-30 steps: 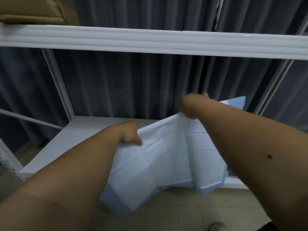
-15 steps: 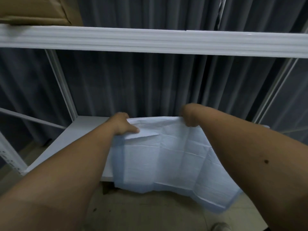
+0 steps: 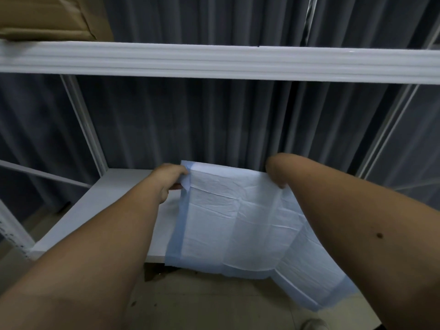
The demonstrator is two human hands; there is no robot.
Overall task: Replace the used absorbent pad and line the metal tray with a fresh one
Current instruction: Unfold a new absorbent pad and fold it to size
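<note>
Your left hand (image 3: pixel 170 178) pinches the fresh pad's (image 3: pixel 228 222) far-left corner; your right hand (image 3: pixel 276 171) grips its far-right edge. Since a second ago the pad has spread flatter: its near end overhangs the white shelf tray's (image 3: pixel 95 210) front, its far edge has reached the curtain (image 3: pixel 190 120). Lining looks nearly placed.

Cardboard box (image 3: pixel 47 17) on upper shelf (image 3: pixel 214 59) far left; grey curtain (image 3: pixel 190 120) behind; tiled floor (image 3: pixel 214 306) near.
</note>
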